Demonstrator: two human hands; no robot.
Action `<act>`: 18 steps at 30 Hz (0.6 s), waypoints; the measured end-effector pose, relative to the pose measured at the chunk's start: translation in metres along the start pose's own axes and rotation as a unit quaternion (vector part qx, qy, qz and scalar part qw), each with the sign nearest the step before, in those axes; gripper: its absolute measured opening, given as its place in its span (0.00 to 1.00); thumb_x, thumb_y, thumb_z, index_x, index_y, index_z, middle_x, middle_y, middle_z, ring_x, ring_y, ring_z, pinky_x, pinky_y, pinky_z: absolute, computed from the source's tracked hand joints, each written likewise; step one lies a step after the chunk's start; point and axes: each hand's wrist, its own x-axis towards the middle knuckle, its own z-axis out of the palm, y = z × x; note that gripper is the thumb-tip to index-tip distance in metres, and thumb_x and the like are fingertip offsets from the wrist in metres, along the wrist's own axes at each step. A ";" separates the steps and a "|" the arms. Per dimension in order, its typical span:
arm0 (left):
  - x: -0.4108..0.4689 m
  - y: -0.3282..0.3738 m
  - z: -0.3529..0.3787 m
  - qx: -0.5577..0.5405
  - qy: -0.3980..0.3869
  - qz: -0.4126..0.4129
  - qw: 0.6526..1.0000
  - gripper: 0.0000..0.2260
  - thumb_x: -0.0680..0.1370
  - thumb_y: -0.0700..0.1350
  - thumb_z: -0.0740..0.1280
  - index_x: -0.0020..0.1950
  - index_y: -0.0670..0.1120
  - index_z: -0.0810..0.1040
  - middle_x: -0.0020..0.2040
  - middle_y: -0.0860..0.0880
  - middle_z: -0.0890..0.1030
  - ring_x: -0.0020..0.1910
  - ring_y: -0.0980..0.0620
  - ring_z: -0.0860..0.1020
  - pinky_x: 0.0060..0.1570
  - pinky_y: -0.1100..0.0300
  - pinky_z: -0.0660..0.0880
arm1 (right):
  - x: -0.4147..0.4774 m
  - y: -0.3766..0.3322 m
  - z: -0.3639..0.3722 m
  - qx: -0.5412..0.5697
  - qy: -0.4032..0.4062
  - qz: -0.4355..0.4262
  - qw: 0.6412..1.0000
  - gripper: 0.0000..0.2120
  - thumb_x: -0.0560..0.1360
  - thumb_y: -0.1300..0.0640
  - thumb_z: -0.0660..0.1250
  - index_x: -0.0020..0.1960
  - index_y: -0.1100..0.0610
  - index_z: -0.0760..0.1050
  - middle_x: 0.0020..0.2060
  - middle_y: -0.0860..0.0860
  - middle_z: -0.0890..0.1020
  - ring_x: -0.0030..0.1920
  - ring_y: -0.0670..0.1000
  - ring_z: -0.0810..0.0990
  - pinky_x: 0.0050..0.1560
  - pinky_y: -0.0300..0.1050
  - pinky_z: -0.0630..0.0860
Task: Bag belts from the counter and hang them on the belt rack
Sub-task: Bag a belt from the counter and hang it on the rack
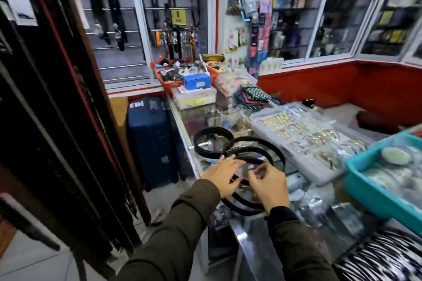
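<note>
Several black belts lie in loose coils on the glass counter (196, 118). One coiled belt (212, 131) stands apart at the far side; other belt loops (262, 143) overlap nearer me. My left hand (225, 174) rests with fingers spread on the nearest coil. My right hand (268, 187) has its fingers curled and pinched on the nearest black belt (242, 206), near what looks like its buckle end. A tall rack of hanging dark belts (52, 121) fills the left side. No bag is clearly visible.
Clear trays of bangles (303, 141) and a teal basket (374, 191) crowd the counter on the right. A red basket of small goods (169, 83) and boxes sit at the far end. A blue suitcase (151, 141) stands on the floor left of the counter.
</note>
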 end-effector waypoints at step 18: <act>0.018 0.036 0.002 -0.076 0.126 -0.016 0.989 0.13 0.80 0.48 0.66 0.62 0.47 0.82 0.58 0.47 0.86 0.58 0.46 0.82 0.59 0.53 0.78 | -0.002 0.020 -0.026 0.349 -0.071 0.233 0.905 0.18 0.72 0.60 0.76 0.58 0.63 0.75 0.46 0.63 0.85 0.41 0.58 0.87 0.44 0.53 0.85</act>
